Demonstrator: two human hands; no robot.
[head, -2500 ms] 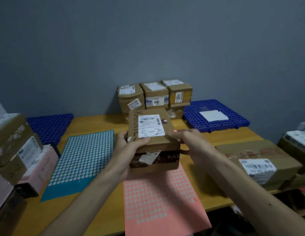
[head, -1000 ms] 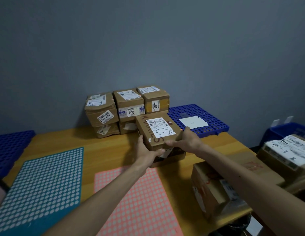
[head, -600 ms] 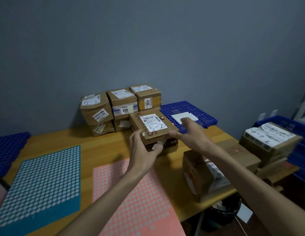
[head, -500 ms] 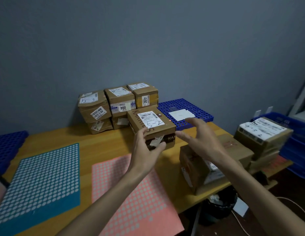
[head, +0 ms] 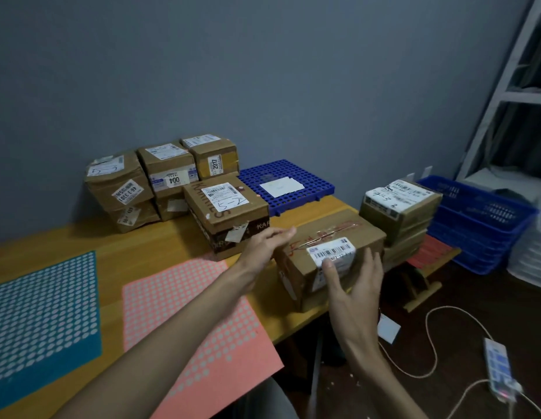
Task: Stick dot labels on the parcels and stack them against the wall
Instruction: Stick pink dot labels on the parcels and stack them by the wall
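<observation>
The brown parcel with the handwritten "5-5" shipping label point(head: 230, 207) has been let go by both hands since half a second ago. It now stands alone on the tabletop point(head: 160, 246), just in front of the stacked parcels point(head: 169, 173) set against the grey wall point(head: 263, 71) at the far edge. A small round dot point(head: 241, 186) is seen beside the label's far right corner.

Both hands have been carried to the right, to a larger cardboard parcel point(head: 332, 231) lying at the right edge of the tabletop. The left hand point(head: 264, 247) is held released, fingers straight, at that parcel's left top edge. The right hand point(head: 355, 285) is spread and relaxed at its near side, the thumb over the barcode label point(head: 331, 252). Nothing is grasped by either hand; whether the cardboard is actually touched cannot be told.

A pink dot-label sheet point(head: 184, 313) is laid at the near edge and overhangs it. A teal dot-label sheet point(head: 42, 313) is laid towards the left edge. At the far right corner a blue perforated tile point(head: 263, 176) is set, with a white paper point(head: 281, 186) on it.

Past the right edge, further labelled parcels point(head: 402, 204) are piled, with a blue crate point(head: 480, 219) beside them and a white shelf frame point(head: 504, 95) behind. A power strip point(head: 498, 367) is seen on the floor.
</observation>
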